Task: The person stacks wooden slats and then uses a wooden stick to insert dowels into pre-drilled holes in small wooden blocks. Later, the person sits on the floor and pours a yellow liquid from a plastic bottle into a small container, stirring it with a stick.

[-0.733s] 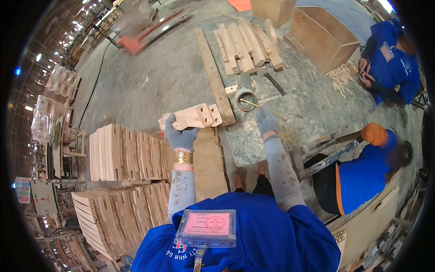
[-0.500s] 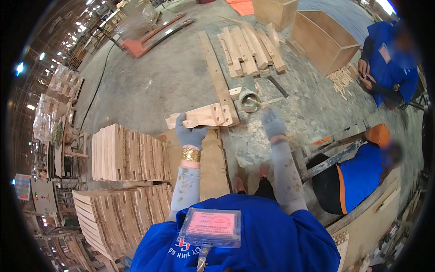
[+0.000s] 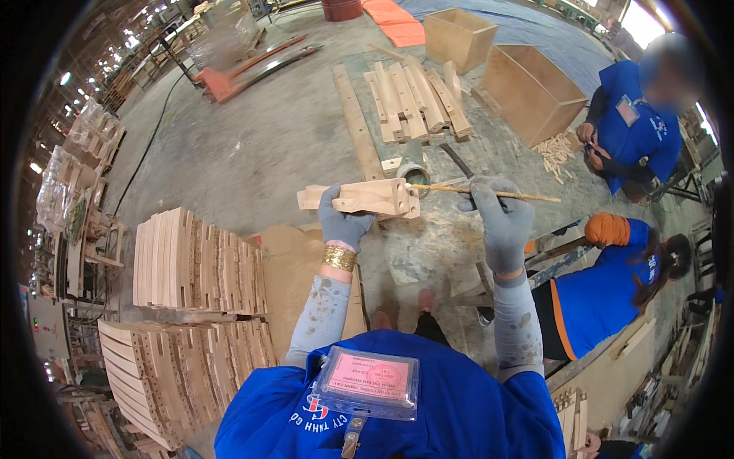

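Observation:
My left hand, in a grey glove, is closed round wooden pieces that have drilled holes in their right end. Between the fingers of my gloved right hand is a thin wooden stick, held level. Its whitish tip is at the holed end of the pieces; whether it enters a hole I cannot tell. Just behind that end stands a round grey pot, partly hidden by the wood and the stick.
Tall stacks of wooden parts stand at left. Beyond the pot lie loose wooden bars, a long drilled plank and a dark strip. At right are a plywood box, dowels and two co-workers.
The stick has come out of the pot, and its tip is now at the holed end of the wood. My right hand has moved right, and the wood sits slightly further right.

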Demonstrator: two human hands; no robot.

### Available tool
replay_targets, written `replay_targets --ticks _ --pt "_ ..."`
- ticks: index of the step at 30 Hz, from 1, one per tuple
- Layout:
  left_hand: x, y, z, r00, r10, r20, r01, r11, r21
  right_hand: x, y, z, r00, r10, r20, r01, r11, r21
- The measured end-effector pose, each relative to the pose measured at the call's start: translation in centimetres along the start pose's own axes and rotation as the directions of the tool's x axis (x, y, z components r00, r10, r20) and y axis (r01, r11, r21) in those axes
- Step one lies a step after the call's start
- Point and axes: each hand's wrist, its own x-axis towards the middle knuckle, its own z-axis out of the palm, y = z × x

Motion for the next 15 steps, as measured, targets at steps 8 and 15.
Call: replay_targets --ticks 8,15 --pt "-0.9 -1.2 1.0 0.998 -0.046 0.05 0.043 0.997 0.061 -1.6 -1.0 0.4 0.995 -0.095 0.016 0.096 0.977 -0.189" --pt "-1.4 -2.1 2.5 0.999 -0.034 -0.01 0.035 0.996 0.082 -2.5 -2.1 0.1 0.994 -0.102 0.028 0.105 0.979 -0.174"
